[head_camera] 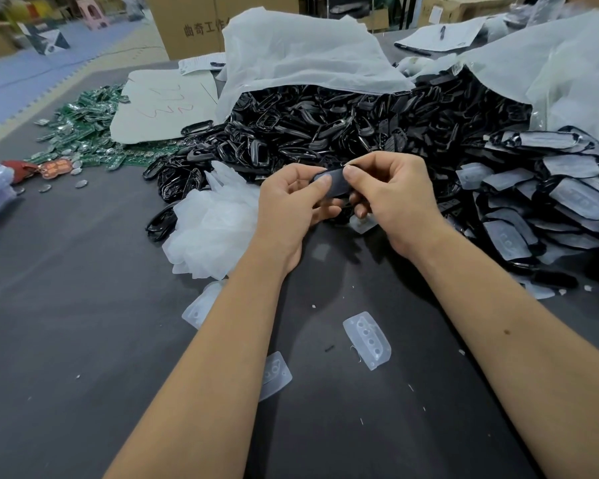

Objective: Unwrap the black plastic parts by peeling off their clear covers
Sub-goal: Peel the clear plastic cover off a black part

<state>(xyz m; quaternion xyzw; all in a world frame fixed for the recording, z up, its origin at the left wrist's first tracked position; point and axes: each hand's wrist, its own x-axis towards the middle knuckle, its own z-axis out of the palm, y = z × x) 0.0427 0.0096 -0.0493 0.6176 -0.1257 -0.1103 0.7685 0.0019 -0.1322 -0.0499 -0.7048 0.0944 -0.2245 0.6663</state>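
Though fingers hide much of it, I see my left hand (291,198) and right hand (391,198) both pinching 1 black part (332,183).

The small black plastic part (332,183) is largely hidden by the fingers of the left hand (291,209) and the right hand (391,202); whether a clear cover remains on it cannot be determined. The large heap of black plastic frames (325,129) runs under the crumpled white plastic sheet (301,60), concealing its far extent. The brown cardboard box (191,25) is cut off at the top edge, its printed characters partly cropped. Background floor items at upper left are blurred.
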